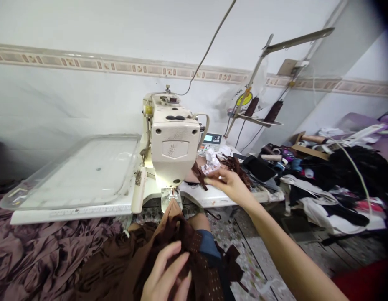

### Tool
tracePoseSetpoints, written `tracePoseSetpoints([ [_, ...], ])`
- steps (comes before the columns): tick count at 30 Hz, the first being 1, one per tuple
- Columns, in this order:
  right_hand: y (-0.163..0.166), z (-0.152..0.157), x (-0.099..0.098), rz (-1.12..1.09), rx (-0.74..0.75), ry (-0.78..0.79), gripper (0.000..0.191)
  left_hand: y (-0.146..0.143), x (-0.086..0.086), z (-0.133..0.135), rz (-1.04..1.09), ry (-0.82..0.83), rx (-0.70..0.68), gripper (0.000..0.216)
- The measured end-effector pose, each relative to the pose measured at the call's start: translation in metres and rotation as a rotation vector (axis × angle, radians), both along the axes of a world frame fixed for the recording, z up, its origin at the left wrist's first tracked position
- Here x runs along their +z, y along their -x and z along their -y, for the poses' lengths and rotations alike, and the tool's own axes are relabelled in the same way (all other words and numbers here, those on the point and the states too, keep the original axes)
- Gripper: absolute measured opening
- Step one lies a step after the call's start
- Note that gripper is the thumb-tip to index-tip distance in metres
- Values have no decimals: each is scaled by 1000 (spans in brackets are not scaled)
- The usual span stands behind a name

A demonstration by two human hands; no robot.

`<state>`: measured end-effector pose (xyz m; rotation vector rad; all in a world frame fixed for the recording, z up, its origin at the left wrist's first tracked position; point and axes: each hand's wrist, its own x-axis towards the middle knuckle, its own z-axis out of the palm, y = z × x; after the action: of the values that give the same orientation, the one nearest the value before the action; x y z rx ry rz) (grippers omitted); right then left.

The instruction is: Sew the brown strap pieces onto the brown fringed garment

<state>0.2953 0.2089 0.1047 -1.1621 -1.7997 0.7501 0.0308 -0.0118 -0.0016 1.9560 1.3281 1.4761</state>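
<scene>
A white sewing machine (175, 138) stands in front of me. Brown fabric (178, 225) runs from under its presser foot (172, 194) down over my lap, drawn to a peak at the needle. My left hand (168, 271) is curled on this fabric near the bottom of the view, gripping it, thumb hidden. To the right of the machine head, my right hand (228, 184) reaches over the table, its thumb and fingertips closed on a dark brown fabric strip (200, 175). More brown strips (236, 167) and crumpled white scraps (211, 161) lie around that hand.
A clear plastic lid or tray (77, 171) lies on the table at left, above heaped mauve fabric (40, 255). A stand with brown thread cones (273, 111) rises behind. A control panel (211, 139) sits beyond the scraps. Cloth and spools (275, 158) clutter the right.
</scene>
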Motion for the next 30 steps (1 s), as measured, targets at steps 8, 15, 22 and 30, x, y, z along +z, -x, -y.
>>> tracePoseSetpoints([
  [8,25,136,5,296,458,284,9,-52,22,-12,463,663,-385,71],
  [15,13,115,-20,-67,344,537,35,-37,29,-3,218,681,-284,47],
  [22,30,102,-41,-394,107,518,47,-7,35,1,-190,341,-304,26],
  [30,51,130,-56,-196,408,735,40,-3,66,-30,-544,-292,259,44],
])
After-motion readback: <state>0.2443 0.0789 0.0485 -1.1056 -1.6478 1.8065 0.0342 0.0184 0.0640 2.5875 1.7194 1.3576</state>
